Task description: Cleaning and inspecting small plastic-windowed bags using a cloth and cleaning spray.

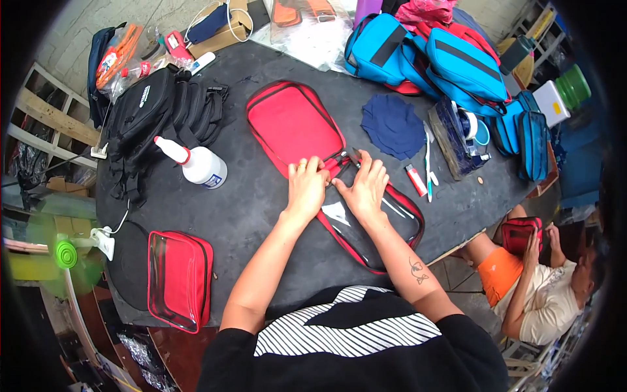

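An opened red pouch [297, 124] with black zipper edging lies across the dark table. Its clear plastic flap [366, 225], edged in red, is spread toward me on the right. My left hand [307, 189] is closed on the pouch at the fold between the two halves. Beside it, my right hand [364, 188] pinches the same edge, thumb pointing toward the left hand. Between the hands shows a small red-and-black piece [336, 160], partly hidden by fingers; its kind is unclear. A dark pointed bit sticks out by the right fingers.
A second red clear-fronted pouch [179, 281] sits at left, below a white spray bottle [204, 168] and black bags [147, 104]. Rightward lie navy fabric [393, 126], a red lighter [416, 179], a toothbrush [428, 163] and blue bags [464, 68]. A seated person [548, 281] holds another red pouch.
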{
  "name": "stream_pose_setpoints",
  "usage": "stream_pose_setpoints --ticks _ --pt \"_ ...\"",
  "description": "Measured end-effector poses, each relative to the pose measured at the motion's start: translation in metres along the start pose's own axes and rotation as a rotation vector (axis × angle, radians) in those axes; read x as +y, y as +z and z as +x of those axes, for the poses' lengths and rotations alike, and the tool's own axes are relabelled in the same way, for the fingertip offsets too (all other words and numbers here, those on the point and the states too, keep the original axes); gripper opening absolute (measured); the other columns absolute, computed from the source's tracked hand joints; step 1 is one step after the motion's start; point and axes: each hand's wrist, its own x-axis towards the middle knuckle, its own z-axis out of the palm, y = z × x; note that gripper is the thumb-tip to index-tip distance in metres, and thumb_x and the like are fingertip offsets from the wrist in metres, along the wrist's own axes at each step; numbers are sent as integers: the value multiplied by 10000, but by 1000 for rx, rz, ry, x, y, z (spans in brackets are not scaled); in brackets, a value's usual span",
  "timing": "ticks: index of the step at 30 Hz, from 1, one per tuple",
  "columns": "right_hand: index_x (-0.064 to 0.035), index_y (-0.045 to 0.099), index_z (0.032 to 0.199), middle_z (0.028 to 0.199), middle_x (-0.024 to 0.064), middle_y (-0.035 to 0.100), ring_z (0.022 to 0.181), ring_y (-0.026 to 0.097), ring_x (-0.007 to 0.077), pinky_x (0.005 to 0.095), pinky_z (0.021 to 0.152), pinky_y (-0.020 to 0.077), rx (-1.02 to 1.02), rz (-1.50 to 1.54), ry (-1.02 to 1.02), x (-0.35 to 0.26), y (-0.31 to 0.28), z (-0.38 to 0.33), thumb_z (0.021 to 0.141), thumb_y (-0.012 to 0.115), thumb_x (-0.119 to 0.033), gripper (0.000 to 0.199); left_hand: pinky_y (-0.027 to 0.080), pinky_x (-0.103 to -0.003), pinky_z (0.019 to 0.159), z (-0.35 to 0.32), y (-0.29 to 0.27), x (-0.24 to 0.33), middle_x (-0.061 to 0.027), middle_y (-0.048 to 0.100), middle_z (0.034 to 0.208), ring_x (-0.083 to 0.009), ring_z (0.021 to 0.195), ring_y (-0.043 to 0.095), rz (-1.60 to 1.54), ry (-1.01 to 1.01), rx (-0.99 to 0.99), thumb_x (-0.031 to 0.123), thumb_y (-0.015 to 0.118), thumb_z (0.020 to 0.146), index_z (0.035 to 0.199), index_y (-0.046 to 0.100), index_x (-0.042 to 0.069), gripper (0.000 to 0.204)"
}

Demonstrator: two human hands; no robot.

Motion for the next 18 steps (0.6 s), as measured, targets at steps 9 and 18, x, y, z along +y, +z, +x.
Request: stream_pose_setpoints --ticks 9,18 --pt "-71 386 1323 1068 146 454 984 463 315 425 852 365 -7 4 16 -2 -5 3 614 851 -323 884 417 -384 830 -8 5 1 -81 632 926 -272 920 573 -135 -143 148 12 674 678 716 683 26 41" --pt "-38 518 1236 1077 174 505 976 542 322 432 834 426 -139 -38 -112 -10 -32 -5 751 743 -190 556 397 -431 822 -21 28 3 -128 556 1030 -317 978 515 91 -104 235 44 571 809 874 600 2 83"
